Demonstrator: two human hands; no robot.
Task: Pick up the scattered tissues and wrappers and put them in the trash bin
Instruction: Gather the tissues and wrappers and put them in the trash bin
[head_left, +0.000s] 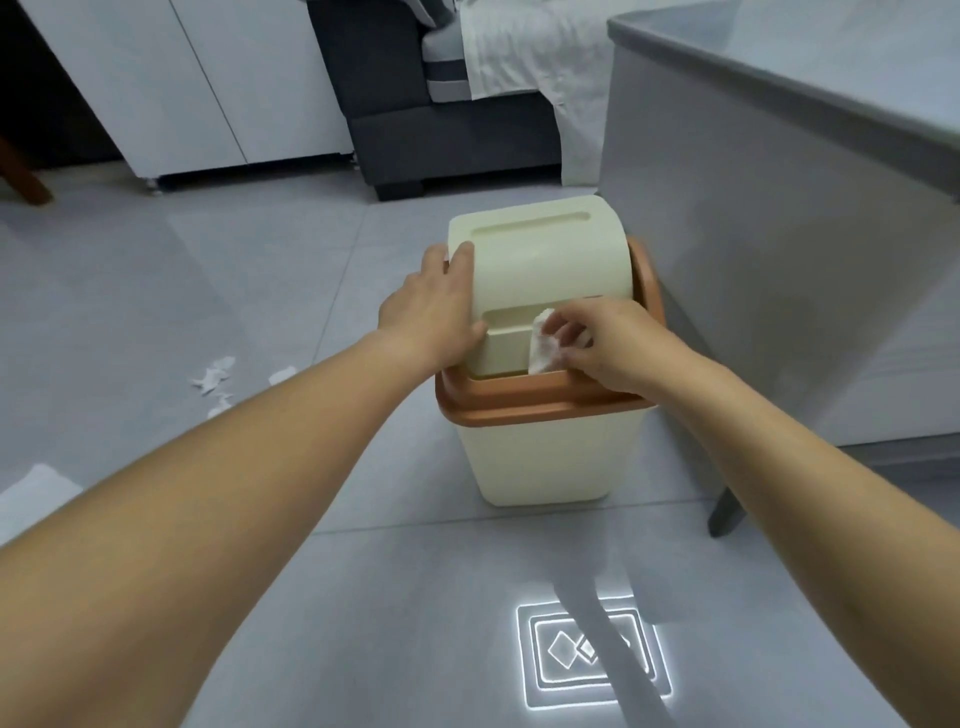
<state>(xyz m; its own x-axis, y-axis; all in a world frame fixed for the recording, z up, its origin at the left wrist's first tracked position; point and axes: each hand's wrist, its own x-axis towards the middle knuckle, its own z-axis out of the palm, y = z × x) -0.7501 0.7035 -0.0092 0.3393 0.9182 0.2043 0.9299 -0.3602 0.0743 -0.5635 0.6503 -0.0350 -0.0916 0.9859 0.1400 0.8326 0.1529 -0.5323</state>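
Observation:
A cream trash bin (540, 457) with an orange rim stands on the grey tile floor beside a table. Its cream swing lid (545, 260) is tilted. My left hand (436, 306) holds the lid's left edge, thumb at the near flap and fingers over the top. My right hand (602, 343) pinches a crumpled white tissue (543, 351) at the bin's front opening, just above the rim. Several torn tissue scraps (215, 382) lie on the floor to the left, with one more white piece (283, 374) close by.
A grey table (779, 171) rises right of the bin, one dark leg (727, 512) near it. A dark sofa (441, 130) with a white cloth and a white cabinet (182, 93) stand behind. A white sheet (36, 491) lies at the far left floor edge.

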